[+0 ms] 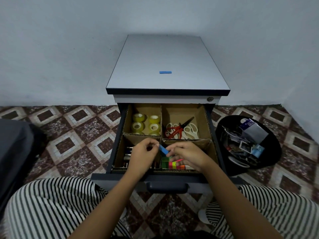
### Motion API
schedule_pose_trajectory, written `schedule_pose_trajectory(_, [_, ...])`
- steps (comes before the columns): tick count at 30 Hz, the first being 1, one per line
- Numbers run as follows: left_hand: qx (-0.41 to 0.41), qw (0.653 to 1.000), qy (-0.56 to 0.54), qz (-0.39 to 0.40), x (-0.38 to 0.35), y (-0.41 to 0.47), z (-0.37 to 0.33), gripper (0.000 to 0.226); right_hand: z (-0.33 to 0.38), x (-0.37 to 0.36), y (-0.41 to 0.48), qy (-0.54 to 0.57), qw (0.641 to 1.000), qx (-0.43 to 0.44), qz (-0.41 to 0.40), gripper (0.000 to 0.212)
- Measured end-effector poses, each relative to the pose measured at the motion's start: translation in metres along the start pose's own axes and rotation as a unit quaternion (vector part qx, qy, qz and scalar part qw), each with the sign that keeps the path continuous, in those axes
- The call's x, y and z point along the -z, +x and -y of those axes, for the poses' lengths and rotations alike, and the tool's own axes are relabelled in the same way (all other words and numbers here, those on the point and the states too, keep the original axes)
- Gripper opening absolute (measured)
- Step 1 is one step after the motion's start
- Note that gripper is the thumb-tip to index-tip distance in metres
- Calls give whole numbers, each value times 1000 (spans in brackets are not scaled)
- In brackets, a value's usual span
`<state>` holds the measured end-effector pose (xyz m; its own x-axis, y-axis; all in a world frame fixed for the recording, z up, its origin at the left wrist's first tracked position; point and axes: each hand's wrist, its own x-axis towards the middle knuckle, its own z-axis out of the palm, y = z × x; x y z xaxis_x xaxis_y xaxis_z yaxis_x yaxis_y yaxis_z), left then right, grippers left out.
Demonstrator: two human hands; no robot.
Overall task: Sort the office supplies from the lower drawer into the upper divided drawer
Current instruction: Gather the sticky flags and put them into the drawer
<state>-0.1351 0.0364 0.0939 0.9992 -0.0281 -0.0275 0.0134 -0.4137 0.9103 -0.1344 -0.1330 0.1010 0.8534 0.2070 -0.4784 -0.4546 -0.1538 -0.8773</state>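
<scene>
Over the near compartments of the drawer, both my hands pinch one blue pad: left hand at its far end, right hand at its near end. It looks light and fairly stiff, though its sheets might fan, so I judge the edges the best hold. Below lie bright sticky notes, too stacked to count, and batteries, partly hidden. Farther back are four tape rolls in full, two more peeking, and scissors: one red, at least two white.
</scene>
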Motion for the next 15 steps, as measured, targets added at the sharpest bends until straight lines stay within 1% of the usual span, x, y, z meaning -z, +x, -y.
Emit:
schedule_pose_trajectory(3, [2, 1000, -7, -4, 0, 0, 0, 11, 0, 0, -3, -17, 999, 15, 26, 11])
schedule_pose_trajectory(6, [-1, 1000, -2, 1, 0, 0, 1, 10, -2, -6, 0, -27, 999, 32, -14, 5])
schedule_pose_trajectory(10, [-5, 1000, 15, 10, 0, 1, 1, 7, -4, -8, 4, 17, 997, 39, -68, 8])
schedule_pose_trajectory(12, [-7, 999, 32, 20, 1, 1, 1, 6, -5, -6, 6, 51, 995, 41, -76, 8])
schedule_pose_trajectory(15, [-10, 998, 45, 30, 0, 1, 1, 7, -6, -2, 6, 70, 994, 45, -71, 6])
